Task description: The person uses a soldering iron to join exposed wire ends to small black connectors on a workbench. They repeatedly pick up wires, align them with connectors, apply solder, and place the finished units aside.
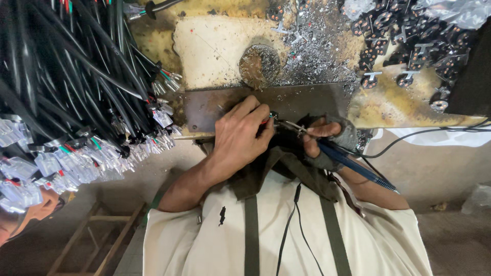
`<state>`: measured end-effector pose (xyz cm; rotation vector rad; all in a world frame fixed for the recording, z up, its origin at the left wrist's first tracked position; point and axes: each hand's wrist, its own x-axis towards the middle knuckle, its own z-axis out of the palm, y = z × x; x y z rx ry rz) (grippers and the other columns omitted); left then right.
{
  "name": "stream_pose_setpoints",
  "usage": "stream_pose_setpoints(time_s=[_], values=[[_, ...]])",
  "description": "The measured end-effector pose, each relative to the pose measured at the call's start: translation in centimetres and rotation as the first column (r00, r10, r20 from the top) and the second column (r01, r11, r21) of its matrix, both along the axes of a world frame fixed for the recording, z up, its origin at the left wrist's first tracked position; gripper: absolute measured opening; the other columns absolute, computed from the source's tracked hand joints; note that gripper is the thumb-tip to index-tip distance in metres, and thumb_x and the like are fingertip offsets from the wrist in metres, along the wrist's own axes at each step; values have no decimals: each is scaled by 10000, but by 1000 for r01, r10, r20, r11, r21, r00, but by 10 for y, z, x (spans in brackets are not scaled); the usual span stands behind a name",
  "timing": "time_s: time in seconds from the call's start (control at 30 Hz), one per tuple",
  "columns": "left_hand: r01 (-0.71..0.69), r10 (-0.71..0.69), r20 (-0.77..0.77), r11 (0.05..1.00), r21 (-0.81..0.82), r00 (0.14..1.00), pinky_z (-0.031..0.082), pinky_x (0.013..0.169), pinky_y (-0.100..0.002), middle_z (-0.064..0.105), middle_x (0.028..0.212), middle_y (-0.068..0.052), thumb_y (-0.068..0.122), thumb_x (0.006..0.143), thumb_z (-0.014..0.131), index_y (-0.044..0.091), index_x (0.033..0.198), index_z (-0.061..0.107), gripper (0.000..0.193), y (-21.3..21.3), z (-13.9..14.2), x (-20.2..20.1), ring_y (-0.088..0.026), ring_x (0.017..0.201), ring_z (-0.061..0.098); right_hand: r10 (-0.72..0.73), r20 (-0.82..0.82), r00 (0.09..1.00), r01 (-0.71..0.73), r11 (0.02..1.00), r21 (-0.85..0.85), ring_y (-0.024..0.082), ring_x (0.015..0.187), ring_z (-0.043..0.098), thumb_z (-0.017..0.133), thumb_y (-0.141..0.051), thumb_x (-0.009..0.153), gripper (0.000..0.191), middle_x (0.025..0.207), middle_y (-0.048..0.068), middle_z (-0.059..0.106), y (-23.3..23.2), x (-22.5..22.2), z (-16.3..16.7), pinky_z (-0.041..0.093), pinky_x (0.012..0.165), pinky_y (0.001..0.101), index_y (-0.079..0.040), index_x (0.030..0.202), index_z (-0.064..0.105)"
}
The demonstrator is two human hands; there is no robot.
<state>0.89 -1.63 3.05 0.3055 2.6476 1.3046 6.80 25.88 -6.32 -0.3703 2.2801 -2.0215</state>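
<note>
- The person's left hand [239, 134] sits near the centre of the view, its fingers curled together and pinched on a small part with thin red wire [267, 121] at the fingertips.
- The right hand [327, 138], wearing a grey fingerless glove, lies at three o'clock from the left hand; its fingers are closed around a blue-handled soldering iron [353, 164].
- The iron's thin metal tip [291, 125] points to nine o'clock and meets the pinched part just beside the left fingertips; its handle runs off toward four o'clock, where a black cord [434, 132] leaves it.
- Both hands work at the near edge of a dark brown metal plate [307, 99] that lies at twelve o'clock from them.
- Beyond the plate, still at twelve o'clock, is a stained yellowish worn workbench top [215, 51], with a round scorched patch and a scatter of silvery solder scraps [312, 56].
- At one to two o'clock lies a heap of small black round connector parts with copper pins [409, 36], partly under clear plastic wrap.
- At nine to ten o'clock hangs a thick bundle of black cables [66, 76], ending in clear plastic plugs with red and green wires [76, 158].
- At six o'clock is the person's cream shirt with olive straps [250, 225], and at seven o'clock a wooden frame [97, 240] stands on the grey floor.
</note>
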Motion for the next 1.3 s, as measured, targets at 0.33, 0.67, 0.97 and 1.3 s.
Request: stream_pose_setpoints(time_s=[0.33, 0.67, 0.97, 1.3], values=[[-4, 4, -13, 1000, -17, 1000, 491, 679, -463, 550, 887, -110, 110, 870, 724, 56, 870, 572, 161, -2, -2, 2, -343, 812, 633, -42, -294, 955, 50, 999, 20, 161, 668, 666, 766, -56, 888, 207, 759, 69, 648, -28, -3, -4, 535, 627, 276, -46, 1027, 614], [-3, 1, -31, 999, -50, 1000, 485, 661, -456, 561, 874, -94, 114, 872, 736, 64, 865, 580, 164, -2, 0, 1, -327, 781, 638, -20, -61, 998, 22, 999, 29, 140, 834, 660, 747, -23, 895, 252, 921, 29, 651, -18, 10, -22, 525, 747, 285, -98, 1013, 536], [-24, 20, -76, 999, -49, 997, 484, 649, -452, 565, 858, -93, 125, 863, 751, 67, 825, 576, 188, -2, -7, 3, -321, 768, 637, 340, -429, 837, 115, 657, 745, 210, 762, 668, 773, -174, 938, 179, 917, 56, 731, -13, -29, 62, 501, 614, 343, -180, 1117, 768], [-20, 14, -96, 997, -70, 995, 483, 615, -435, 595, 837, -76, 117, 851, 759, 69, 783, 581, 196, -1, -4, 2, -306, 725, 639, -497, 22, 867, 489, 859, 150, 118, 700, 573, 835, -150, 961, 210, 840, 33, 635, 93, -46, 127, 434, 616, 233, -51, 1067, 684]])
